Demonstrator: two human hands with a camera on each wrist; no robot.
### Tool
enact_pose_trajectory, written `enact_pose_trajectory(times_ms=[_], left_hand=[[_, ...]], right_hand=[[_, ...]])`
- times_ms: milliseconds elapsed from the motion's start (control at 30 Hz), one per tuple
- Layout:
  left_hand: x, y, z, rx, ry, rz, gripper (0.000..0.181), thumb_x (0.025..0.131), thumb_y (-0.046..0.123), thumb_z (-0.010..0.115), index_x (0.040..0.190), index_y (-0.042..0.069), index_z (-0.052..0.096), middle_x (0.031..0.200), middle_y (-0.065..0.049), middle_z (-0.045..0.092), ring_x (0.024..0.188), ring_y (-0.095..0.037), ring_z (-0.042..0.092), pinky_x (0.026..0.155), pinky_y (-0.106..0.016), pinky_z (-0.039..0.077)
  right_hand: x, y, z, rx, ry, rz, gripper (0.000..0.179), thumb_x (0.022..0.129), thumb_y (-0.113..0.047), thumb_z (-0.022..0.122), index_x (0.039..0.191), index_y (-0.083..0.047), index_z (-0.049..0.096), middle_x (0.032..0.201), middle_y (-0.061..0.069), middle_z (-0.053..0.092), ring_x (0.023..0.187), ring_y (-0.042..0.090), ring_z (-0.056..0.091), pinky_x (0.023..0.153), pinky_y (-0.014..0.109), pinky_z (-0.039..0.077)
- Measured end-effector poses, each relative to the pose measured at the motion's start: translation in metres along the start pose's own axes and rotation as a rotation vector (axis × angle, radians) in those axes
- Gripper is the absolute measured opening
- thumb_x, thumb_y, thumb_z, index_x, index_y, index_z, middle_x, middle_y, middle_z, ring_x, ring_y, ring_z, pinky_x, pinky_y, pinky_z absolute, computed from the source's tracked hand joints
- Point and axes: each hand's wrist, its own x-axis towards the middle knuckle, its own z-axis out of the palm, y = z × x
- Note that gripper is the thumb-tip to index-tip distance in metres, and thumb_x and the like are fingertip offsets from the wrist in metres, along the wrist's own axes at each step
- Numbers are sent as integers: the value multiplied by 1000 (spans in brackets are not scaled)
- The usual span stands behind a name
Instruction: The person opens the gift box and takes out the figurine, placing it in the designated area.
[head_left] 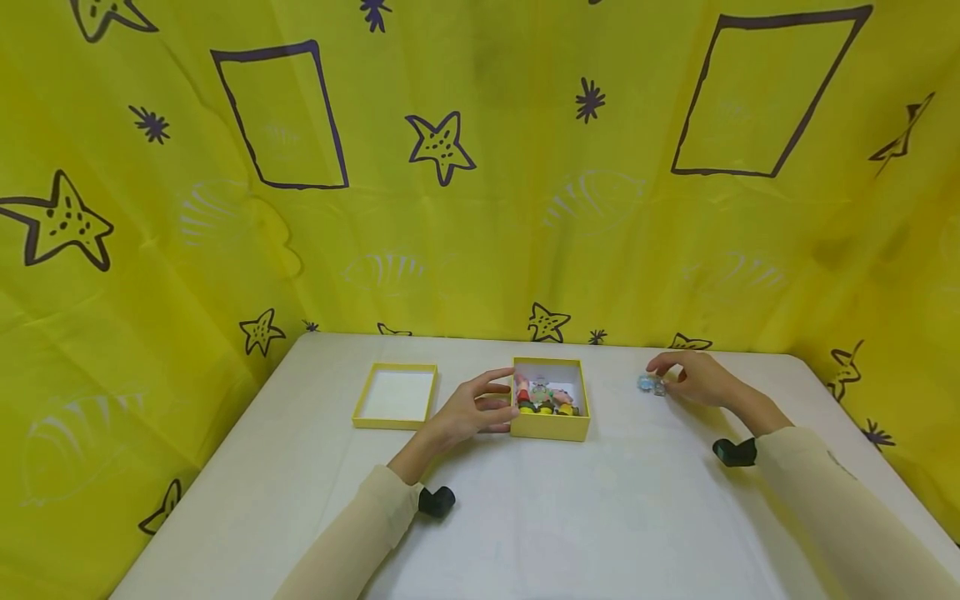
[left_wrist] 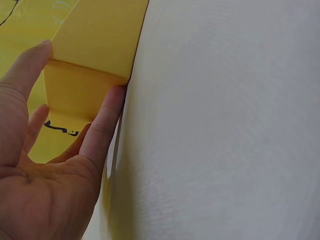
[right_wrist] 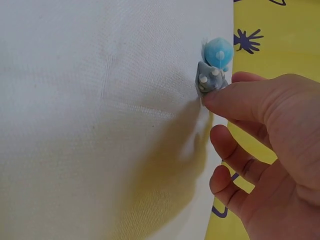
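My left hand (head_left: 467,412) rests its fingertips on the left wall of a yellow box (head_left: 551,427), spread from its top edge to its base. In the left wrist view the box (left_wrist: 102,42) shows its plain outer sides. Several small toy figures (head_left: 542,395) stand inside it. On the right, my right hand (head_left: 701,379) pinches a small grey toy figure (right_wrist: 210,80) with two pale bumps, between thumb and index finger. The index tip is partly hidden behind it. A light blue toy figure (right_wrist: 218,51) is right beside the grey one, near the table surface.
A shallow yellow box lid (head_left: 395,397) with a white inside lies left of the box. All stand on a white-covered table (head_left: 585,517). Yellow cloth (head_left: 495,233) printed with starfish hangs behind and at both sides. Dark straps (head_left: 437,502) sit at both wrists.
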Motion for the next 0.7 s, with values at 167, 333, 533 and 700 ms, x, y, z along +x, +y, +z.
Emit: enact_pose_trajectory(times_ms=[167,333,533,700], left_hand=[[0,-1,0,-6,-1,-1,74,93,7,77,157,20,43,147,-18,48,120,-28,59,86,-42,62],[0,-1,0,-9,-1,2,74,93,7,76,158,18,42,146,-18,48,121,-28,60,86,-42,62],[0,0,0,11,-4,6,74,93,8,77,158,18,42,146,-18,49,122,-29,59,86,-41,62],[0,1,0,20,-15,17,73,94,8,76,158,17,41,146,-19,49,121,-29,59,87,-41,62]], right_hand=[[-1,1,1,1,-10,5,31,91,6,68,121,0,68,106,13,71,72,18,56,68,27,54],[-1,2,1,-5,-20,5,30,91,5,69,121,0,69,105,12,71,75,19,56,70,29,54],[-2,3,0,-9,-42,17,29,93,2,68,122,-1,68,105,11,71,78,19,57,73,32,55],[-3,2,-4,-11,-68,31,30,94,-1,68,123,-1,67,106,11,70,82,21,59,76,36,56]])
